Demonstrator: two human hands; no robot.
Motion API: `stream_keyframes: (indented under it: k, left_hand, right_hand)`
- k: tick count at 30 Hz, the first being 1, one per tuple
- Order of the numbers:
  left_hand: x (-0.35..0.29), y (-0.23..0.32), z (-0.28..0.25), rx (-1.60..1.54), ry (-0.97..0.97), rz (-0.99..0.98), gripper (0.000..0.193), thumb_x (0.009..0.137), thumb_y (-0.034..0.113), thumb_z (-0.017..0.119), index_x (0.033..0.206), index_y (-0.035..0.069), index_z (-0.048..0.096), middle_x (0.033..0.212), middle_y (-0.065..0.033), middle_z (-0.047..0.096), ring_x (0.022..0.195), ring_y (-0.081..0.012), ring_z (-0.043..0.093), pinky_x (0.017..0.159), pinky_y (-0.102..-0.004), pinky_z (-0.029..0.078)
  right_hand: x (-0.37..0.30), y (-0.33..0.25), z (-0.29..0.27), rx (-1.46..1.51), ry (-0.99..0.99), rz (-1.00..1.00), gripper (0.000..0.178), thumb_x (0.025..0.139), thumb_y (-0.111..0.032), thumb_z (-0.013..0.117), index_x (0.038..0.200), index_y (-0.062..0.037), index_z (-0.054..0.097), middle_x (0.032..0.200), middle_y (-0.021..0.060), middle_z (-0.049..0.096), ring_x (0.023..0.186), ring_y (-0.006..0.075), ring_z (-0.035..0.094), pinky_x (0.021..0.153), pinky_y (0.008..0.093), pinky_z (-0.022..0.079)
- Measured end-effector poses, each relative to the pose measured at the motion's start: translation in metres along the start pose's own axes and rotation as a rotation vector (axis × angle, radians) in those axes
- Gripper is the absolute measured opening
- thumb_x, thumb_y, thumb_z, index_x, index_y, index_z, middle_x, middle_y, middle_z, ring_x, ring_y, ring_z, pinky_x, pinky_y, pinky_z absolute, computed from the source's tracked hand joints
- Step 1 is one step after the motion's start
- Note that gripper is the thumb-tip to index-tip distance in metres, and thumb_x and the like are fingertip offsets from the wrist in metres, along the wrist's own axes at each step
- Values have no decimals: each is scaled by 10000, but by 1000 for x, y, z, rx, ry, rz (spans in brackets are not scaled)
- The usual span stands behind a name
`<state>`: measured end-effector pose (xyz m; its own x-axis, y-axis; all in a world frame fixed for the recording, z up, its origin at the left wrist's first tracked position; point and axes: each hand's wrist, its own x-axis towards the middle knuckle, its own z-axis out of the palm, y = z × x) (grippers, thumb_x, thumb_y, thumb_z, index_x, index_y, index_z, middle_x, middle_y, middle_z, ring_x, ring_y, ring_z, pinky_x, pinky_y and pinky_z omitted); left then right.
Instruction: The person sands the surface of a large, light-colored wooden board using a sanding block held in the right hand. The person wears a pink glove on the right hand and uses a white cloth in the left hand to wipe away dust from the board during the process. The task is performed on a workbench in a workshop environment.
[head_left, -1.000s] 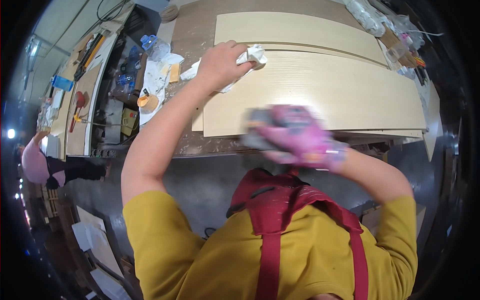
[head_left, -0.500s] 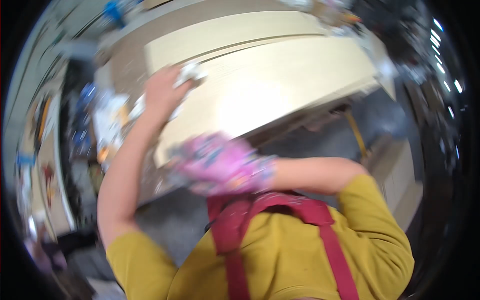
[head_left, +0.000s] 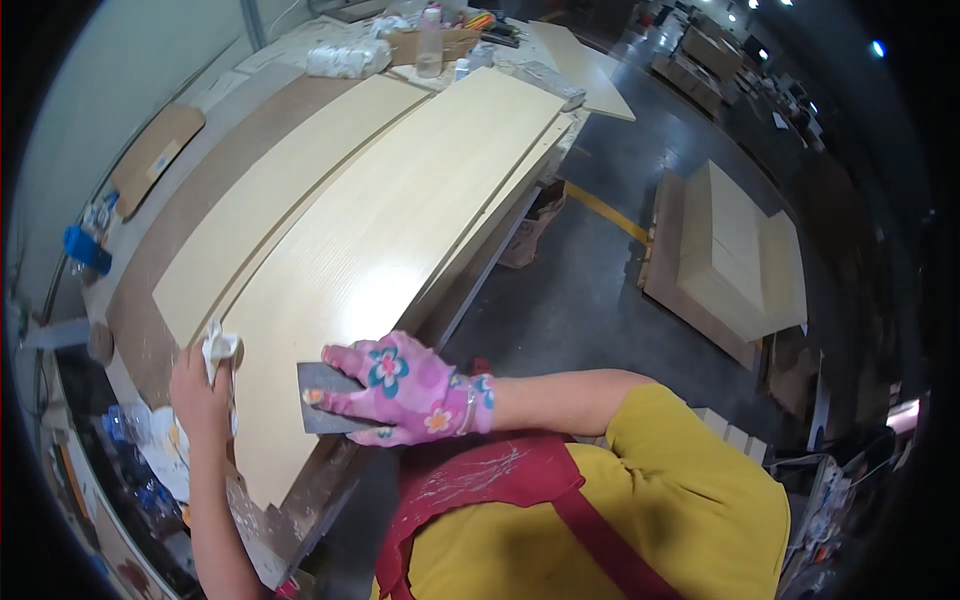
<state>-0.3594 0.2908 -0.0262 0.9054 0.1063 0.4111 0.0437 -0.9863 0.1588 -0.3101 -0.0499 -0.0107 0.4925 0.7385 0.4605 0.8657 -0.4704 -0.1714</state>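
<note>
A long pale wood-grain board [head_left: 400, 210] lies on the workbench, with light glaring off its near part. My right hand [head_left: 405, 390], in a pink flowered glove, presses a dark grey rectangular sanding pad [head_left: 322, 379] onto the board's near right edge. Its fingers are spread across the pad, and some fingertips poke bare from the glove. At the board's left edge, my bare left hand [head_left: 198, 395] is closed round a crumpled white cloth [head_left: 221, 347]. A narrower pale board [head_left: 290, 185] lies alongside on the far left side.
At the bench's far end stand a clear bottle [head_left: 429, 45], a wrapped white bundle [head_left: 348, 59] and another pale panel [head_left: 580, 70]. A blue object [head_left: 86, 250] sits at left. Stacked pale boards [head_left: 730, 250] rest on the floor at right, past a yellow line [head_left: 605, 210].
My view has turned, so the boards now run away toward the upper right. My right hand, blurred before, now rests on the board with the pad visible. My left hand still holds the cloth.
</note>
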Motion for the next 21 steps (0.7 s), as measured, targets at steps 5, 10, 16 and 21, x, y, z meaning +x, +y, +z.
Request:
stream_keyframes:
  k: [5,10,16,21]
  left_hand:
    - [4,0,0,-3,-58,25,331,845,194,626,1128,22,609,989,-167,596,924,-383,567,773,-459,452]
    - [4,0,3,90,-82,12,338,838,184,627,1138,28,614,1013,-155,598,942,-373,569,801,-465,441]
    - [4,-6,1,124,-129,26,382,812,172,634,1156,8,604,1136,-221,591,1043,-412,556,891,-465,439]
    - [48,13,3,144,-166,146,394,810,154,590,1172,0,604,1045,-193,602,957,-398,576,837,-462,458]
  right_hand:
    - [-48,168,-51,-605,250,30,447,843,-367,591,1266,-221,610,1254,54,610,1101,271,592,843,403,532]
    - [-22,150,-70,-305,130,229,539,831,-407,607,1326,-201,554,1237,137,599,1125,307,578,926,426,499]
    - [-48,202,-59,-353,66,287,436,850,-404,563,1239,-213,615,1280,81,592,1173,271,567,940,408,488]
    - [-89,297,-108,-413,359,311,486,840,-368,585,1277,-155,593,1216,133,601,1069,321,590,891,442,512]
